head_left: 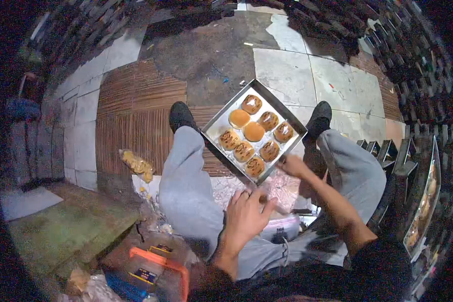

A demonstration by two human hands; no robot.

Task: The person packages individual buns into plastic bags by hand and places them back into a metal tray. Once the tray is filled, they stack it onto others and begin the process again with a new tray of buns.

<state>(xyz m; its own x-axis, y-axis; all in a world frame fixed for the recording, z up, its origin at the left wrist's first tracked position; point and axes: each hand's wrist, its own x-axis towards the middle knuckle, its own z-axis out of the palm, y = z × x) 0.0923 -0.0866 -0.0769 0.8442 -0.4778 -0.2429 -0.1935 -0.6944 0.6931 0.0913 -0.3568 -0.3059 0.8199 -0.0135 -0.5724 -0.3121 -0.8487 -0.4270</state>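
A square metal tray (214, 146) lies tilted like a diamond between the person's feet. It holds several round buns (254, 131), most with dark drizzle and some plain and golden. My right hand (294, 166) is closed at the tray's lower right side; what its fingertips grip is too small to make out. Below the tray's bottom corner, my left hand (249, 214) has curled fingers beside some clear plastic, and its grip is partly hidden. Shredded pale material (284, 194) shows behind the hands. A clear bag with a purple strip (282, 226) sits in the lap.
A bag of yellowish pieces (137, 165) lies on the striped floor mat at left. An orange-handled item (161, 261) is at the lower left. Stacked dark metal trays (397, 161) stand at right, beside a long tray of baked goods (422, 206).
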